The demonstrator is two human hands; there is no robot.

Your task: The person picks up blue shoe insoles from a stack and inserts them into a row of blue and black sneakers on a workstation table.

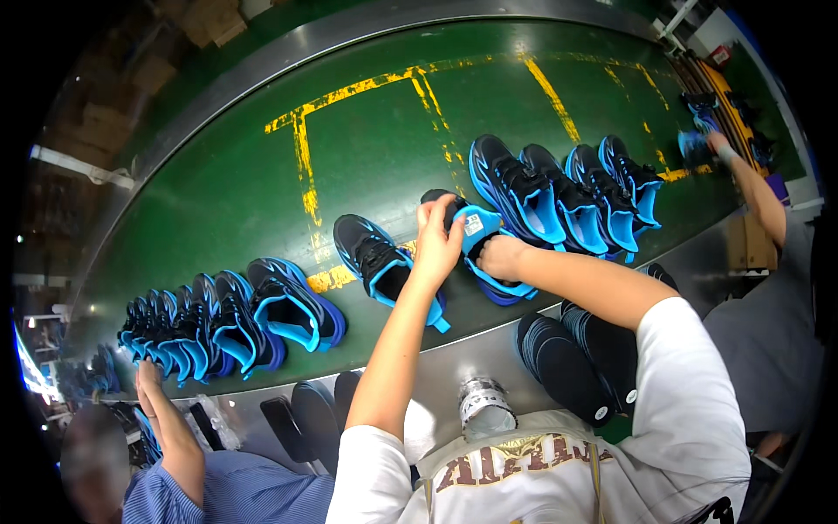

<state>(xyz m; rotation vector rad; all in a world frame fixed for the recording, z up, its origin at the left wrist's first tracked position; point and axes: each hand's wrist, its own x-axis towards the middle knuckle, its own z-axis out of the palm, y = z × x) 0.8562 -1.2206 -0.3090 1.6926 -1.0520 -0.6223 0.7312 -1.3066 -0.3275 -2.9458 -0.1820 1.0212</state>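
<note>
A black sneaker with blue trim (502, 293) stands before me on the green work surface. At its front, my left hand (436, 244) grips it, fingers bent around the blue tongue (477, 224), whose white label faces up. My right hand (504, 258) reaches into the shoe's opening with curled fingers; what they hold, if anything, is hidden inside. Left of my left hand, a matching sneaker (371, 249) stands apart from it, partly behind my forearm.
Several like sneakers stand in rows at right (602, 196) and left (209, 323). Dark insoles (567, 349) lie on the metal ledge (489, 345) near me, beside a clear plastic-covered roll (485, 409). A co-worker's hand (148, 375) touches shoes at left; another co-worker's arm (752, 188) extends at right.
</note>
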